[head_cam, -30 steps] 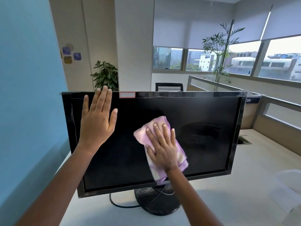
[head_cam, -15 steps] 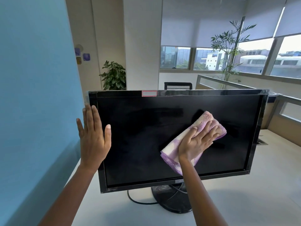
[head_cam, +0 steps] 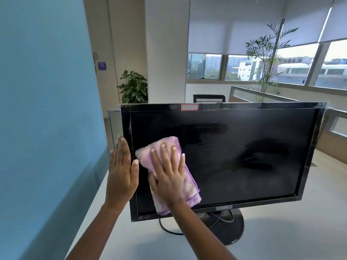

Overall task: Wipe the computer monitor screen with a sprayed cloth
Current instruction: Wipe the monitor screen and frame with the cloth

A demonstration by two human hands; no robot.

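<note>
Monitor (head_cam: 244, 156), red-edged label (head_cam: 189, 107) unreadable, right hand (head_cam: 168, 177) flat on purple cloth (head_cam: 190, 192), left hand (head_cam: 121, 175) flat at bezel (head_cam: 125, 128)

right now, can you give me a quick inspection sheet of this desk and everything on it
surface: pale desk; the monitor's round stand sits on it
job's things: black monitor upright, screen dark, streaks across its upper middle; pink-purple cloth folded, on the screen's lower left
clutter: nothing seen
hands: left hand flat, fingers straight, at the monitor's left edge; right hand flat on the cloth, pressing it to the screen
cables: dark cable loops on the desk beside the stand
surroundings: blue wall on the left; leafy plant, tall plant, office chair and windows behind
</note>
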